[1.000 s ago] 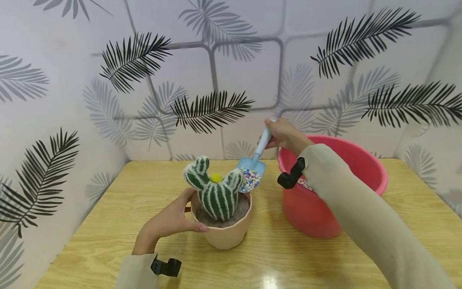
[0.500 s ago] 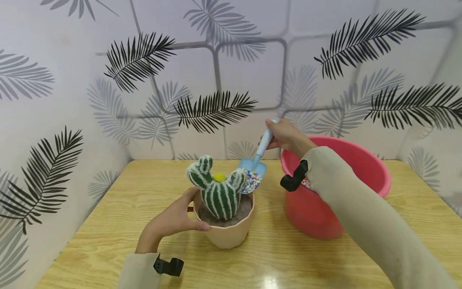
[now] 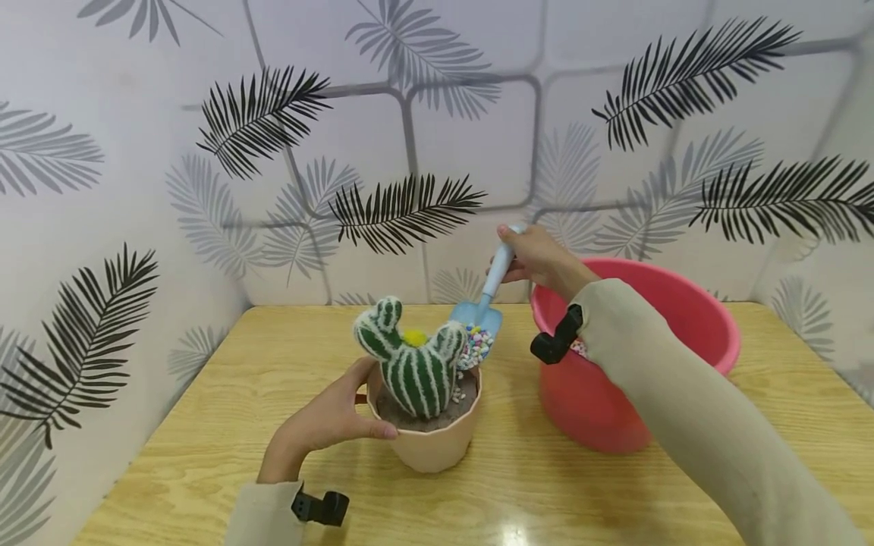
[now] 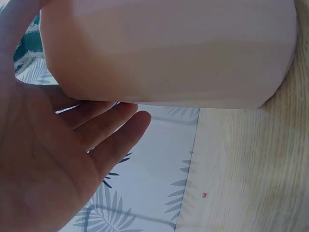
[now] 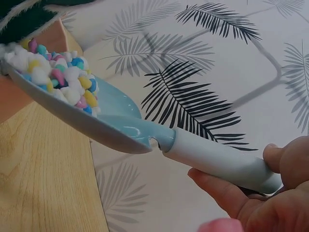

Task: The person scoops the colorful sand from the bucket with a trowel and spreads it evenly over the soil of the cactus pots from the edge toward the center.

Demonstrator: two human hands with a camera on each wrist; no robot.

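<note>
A green knitted-looking cactus (image 3: 418,379) with white stripes and a yellow flower stands in a peach flowerpot (image 3: 432,449). My left hand (image 3: 334,413) holds the pot's left side, thumb at the front rim and fingers round the back; in the left wrist view the fingers lie against its wall. By the handle end, my right hand (image 3: 539,258) grips a light-blue trowel (image 5: 120,108). Colourful pebbles (image 5: 67,77) fill its blade, which tilts down over the pot's right rim beside the cactus. A few pale pebbles (image 3: 459,394) lie on the soil.
A deep red-pink bucket (image 3: 594,413) stands right of the pot, under my right forearm, with more pebbles (image 3: 579,347) showing inside. Both stand on a wooden table (image 3: 273,364) against a leaf-patterned wall. A small pink bit (image 4: 204,195) lies on the table.
The trowel's blade has dipped slightly, and a few pebbles have dropped onto the soil at the cactus's right. My left hand keeps its hold on the pot.
</note>
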